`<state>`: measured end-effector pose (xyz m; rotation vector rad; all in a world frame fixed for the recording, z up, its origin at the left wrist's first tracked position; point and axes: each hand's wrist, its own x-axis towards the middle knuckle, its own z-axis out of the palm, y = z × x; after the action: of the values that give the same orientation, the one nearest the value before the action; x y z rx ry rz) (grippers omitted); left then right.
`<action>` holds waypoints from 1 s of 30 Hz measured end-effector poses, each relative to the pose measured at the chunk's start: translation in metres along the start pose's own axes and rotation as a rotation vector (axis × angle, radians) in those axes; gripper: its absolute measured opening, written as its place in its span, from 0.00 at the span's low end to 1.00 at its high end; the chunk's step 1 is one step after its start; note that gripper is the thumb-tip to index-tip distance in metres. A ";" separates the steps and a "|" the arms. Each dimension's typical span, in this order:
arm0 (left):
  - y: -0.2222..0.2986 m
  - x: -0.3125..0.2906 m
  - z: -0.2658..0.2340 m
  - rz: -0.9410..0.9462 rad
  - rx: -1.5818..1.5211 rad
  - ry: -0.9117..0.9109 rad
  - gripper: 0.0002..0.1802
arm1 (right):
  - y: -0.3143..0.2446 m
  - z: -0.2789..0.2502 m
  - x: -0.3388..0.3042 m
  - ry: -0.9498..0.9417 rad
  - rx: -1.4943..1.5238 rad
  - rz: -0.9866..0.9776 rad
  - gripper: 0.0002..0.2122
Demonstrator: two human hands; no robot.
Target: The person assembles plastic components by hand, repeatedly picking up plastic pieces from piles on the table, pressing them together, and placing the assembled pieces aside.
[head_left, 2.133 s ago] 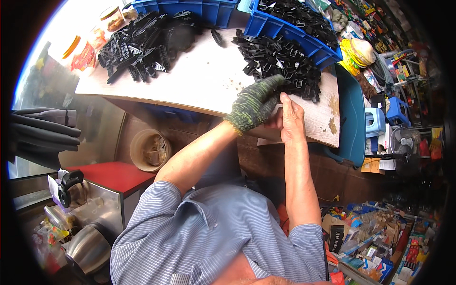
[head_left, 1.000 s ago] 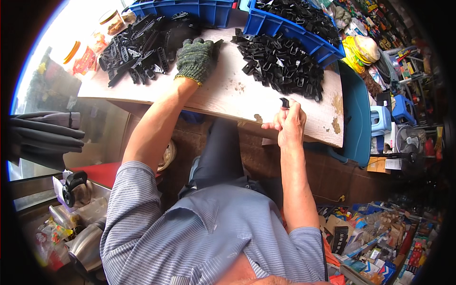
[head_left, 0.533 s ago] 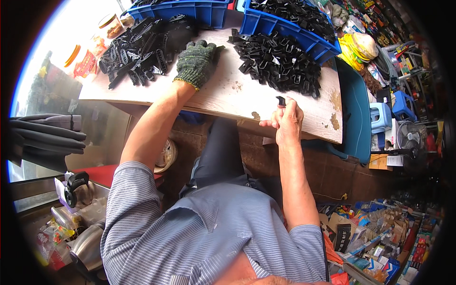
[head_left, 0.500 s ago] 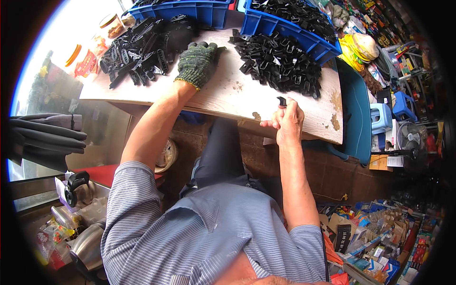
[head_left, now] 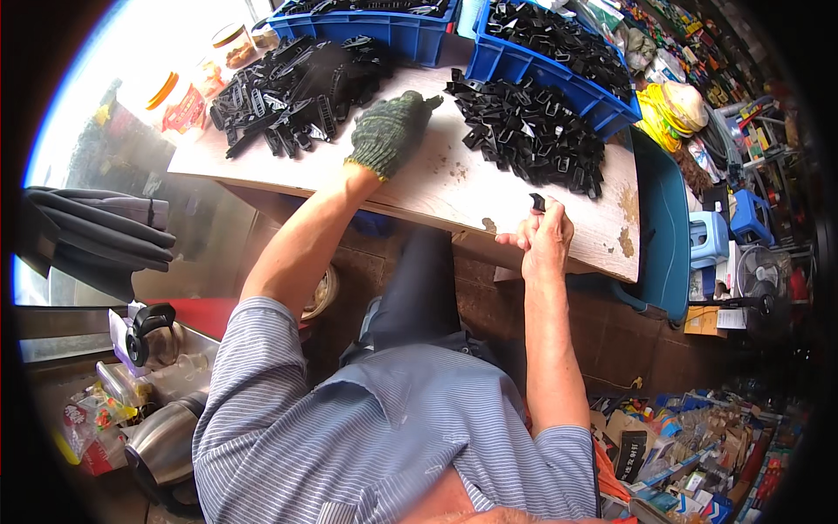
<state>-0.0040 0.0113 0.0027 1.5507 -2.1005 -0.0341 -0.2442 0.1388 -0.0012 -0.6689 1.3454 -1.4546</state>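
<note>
Near the left edge of the bench (head_left: 471, 194) lies a pile of long black parts (head_left: 292, 92). Beside it is the gloved left hand (head_left: 388, 140); whether its fingers grasp something, one cannot tell. Toward the right edge lie smaller black parts (head_left: 528, 135). At the front edge, the bare right hand (head_left: 547, 240) grasps one small black piece (head_left: 538, 202).

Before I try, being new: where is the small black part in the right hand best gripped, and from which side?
Pinch the small black part by its exposed end, probably from the far side, where it juts out; the right hand covers the rest.
</note>
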 end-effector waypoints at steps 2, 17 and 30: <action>0.013 -0.020 0.007 0.000 -0.240 0.098 0.14 | -0.001 0.003 0.000 0.031 0.037 0.011 0.16; 0.101 -0.074 0.047 0.180 -1.100 -0.124 0.12 | 0.028 -0.012 0.020 0.164 0.047 -0.116 0.14; 0.138 -0.082 0.067 0.281 -0.577 0.181 0.23 | 0.023 -0.005 0.008 0.156 -0.127 -0.332 0.15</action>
<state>-0.1375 0.1135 -0.0434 0.8814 -1.9157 -0.3529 -0.2450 0.1364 -0.0263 -0.9098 1.5083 -1.7232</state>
